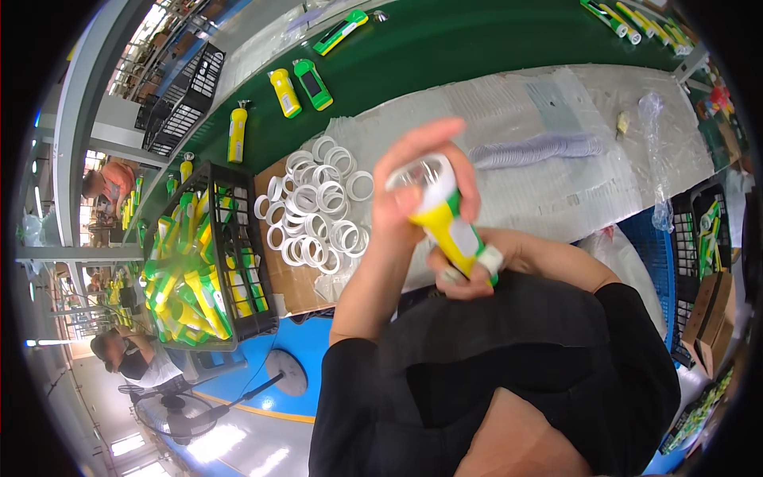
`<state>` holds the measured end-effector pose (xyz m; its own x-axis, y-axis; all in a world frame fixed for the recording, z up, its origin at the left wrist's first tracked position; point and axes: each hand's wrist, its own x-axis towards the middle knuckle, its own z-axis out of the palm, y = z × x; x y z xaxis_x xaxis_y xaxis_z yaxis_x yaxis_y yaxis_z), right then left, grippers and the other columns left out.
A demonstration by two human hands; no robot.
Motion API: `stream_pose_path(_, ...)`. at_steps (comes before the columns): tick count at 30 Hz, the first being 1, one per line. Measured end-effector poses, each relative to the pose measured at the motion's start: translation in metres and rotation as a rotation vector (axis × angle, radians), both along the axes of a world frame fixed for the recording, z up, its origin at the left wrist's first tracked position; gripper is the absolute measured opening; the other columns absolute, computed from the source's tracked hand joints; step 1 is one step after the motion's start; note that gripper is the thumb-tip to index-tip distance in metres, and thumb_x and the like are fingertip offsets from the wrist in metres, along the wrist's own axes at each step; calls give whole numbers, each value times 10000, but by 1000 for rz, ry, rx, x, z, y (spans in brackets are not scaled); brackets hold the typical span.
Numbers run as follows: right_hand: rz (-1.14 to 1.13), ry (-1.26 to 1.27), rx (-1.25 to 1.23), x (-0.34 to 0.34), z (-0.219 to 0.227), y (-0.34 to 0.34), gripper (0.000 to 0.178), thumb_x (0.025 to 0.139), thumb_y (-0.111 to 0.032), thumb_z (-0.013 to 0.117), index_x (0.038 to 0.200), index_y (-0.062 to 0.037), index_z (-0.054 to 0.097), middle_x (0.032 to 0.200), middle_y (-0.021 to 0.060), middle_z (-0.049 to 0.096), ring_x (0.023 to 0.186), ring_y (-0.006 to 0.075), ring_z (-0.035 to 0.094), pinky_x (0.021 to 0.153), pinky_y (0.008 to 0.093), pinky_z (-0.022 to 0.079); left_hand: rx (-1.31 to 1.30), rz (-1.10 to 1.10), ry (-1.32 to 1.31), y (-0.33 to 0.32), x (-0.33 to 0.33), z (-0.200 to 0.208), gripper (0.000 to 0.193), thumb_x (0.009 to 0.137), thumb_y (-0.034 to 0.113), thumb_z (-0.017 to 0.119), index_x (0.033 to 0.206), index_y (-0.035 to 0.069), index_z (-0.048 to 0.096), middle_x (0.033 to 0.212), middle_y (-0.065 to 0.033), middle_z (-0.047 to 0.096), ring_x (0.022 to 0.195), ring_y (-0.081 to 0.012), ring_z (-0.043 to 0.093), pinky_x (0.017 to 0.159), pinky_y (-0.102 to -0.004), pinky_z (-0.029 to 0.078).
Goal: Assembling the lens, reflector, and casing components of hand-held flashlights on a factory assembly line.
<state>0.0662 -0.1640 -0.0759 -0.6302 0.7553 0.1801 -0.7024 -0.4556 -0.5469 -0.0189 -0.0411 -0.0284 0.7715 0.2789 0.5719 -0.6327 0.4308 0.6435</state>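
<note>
A yellow and green flashlight [447, 226] with a white ring around its clear lens is held tilted in front of my chest, lens end up and to the left. My left hand [391, 197] is closed around the lens end, thumb and fingers on the white ring, partly blurred. Lower down, my right hand [469, 280] grips the tail end of the same flashlight. Loose white plastic rings [318, 203] lie in a pile on cardboard to the left of my left hand. Beyond my hands, a long row of nested white rings [540, 149] rests on the plastic-covered worktop [509, 199].
A black crate [238, 306] full of yellow and green flashlights stands at the left. Several flashlights lie on the green belt [445, 56] along the far side. At the right are a blue basket [648, 258] and cardboard [707, 318]. A fan [171, 413] and two people are at far left.
</note>
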Motion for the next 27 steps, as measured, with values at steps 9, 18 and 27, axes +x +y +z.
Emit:
stream_pose_path(9,160,-48,71,4,-10,8,413,768,-304,810,958,-5,597,628,52,571,551,160,555,503,267,412,98,153,82,-7,-9,1,635,835,350,625,1298,-60,481,851,-189,607,650,-244,621,550,-345,504)
stream_pose_path(18,-197,-420,132,19,-3,11,363,745,-220,794,964,-27,576,783,65,637,591,150,606,527,272,480,253,168,57,2,0,2,716,813,389,675,1333,-56,463,841,-179,611,646,-241,618,565,-346,505)
stream_pose_path(27,-638,-740,97,30,11,20,393,763,-190,791,1053,-54,562,851,61,627,746,161,631,667,286,508,442,422,332,15,-9,-3,810,804,484,698,1373,-37,451,1016,-174,638,884,-216,625,761,-330,500)
